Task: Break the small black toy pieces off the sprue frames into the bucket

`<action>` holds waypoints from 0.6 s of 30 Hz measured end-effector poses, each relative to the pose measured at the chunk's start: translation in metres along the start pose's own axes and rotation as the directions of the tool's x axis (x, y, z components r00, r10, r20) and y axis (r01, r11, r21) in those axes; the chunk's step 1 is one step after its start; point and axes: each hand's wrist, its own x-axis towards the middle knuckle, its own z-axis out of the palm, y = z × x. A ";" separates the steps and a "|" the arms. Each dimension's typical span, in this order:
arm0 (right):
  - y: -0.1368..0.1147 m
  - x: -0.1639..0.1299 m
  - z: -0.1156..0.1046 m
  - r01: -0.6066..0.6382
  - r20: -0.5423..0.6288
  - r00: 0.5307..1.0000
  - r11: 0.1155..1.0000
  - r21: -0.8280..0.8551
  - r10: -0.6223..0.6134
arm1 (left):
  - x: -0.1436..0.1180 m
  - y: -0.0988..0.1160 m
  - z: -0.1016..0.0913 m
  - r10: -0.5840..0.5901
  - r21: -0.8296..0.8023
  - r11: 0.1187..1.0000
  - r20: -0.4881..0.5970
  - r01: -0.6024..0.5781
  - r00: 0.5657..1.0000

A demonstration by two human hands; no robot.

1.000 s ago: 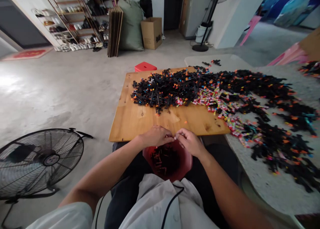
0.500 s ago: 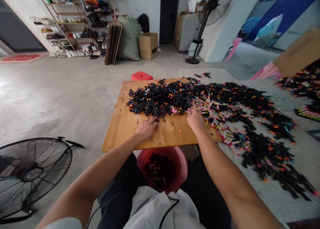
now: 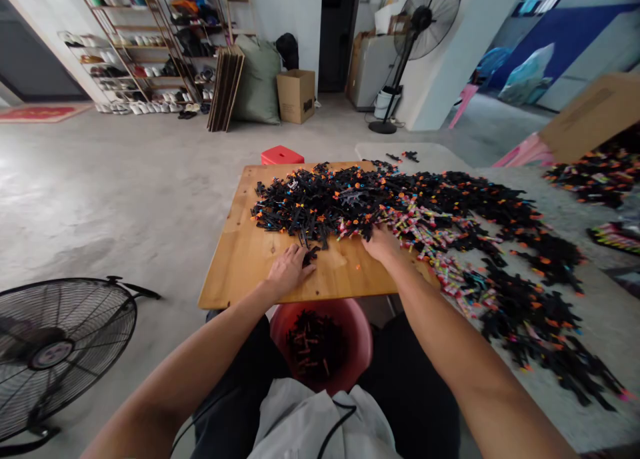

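A long heap of small black toy guns [image 3: 320, 195] with orange and blue bits covers the back of the wooden board [image 3: 230, 265]. My left hand [image 3: 289, 271] rests low over the board at the heap's front edge, its thumb and forefinger closed about a single black toy gun [image 3: 311, 255]. To its right, my right hand [image 3: 383, 245] reaches into the front of the heap, fingers curled beside bright striped tubes [image 3: 420, 225]. What its fingertips grip is hidden. Below the board, a pink-red tub [image 3: 363, 339] between my knees holds dark pieces and a few pale sticks.
More black toy guns [image 3: 540, 305] spread over the grey table [image 3: 600, 325] on the right. A red stool [image 3: 282, 155] stands behind the board. A black fan [image 3: 55, 352] is at lower left; a standing fan [image 3: 423, 19], carton [image 3: 296, 95] and shoe racks [image 3: 135, 45] are farther back.
My left hand has drawn slightly nearer to me, with a black toy gun now between thumb and forefinger. My right hand has shifted a little left and nearer along the heap's edge.
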 end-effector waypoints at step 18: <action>0.034 -0.056 0.020 0.216 -0.151 0.971 0.954 0.207 -0.187 | -0.010 0.059 0.005 0.312 0.081 0.949 -0.071 -0.306 0.948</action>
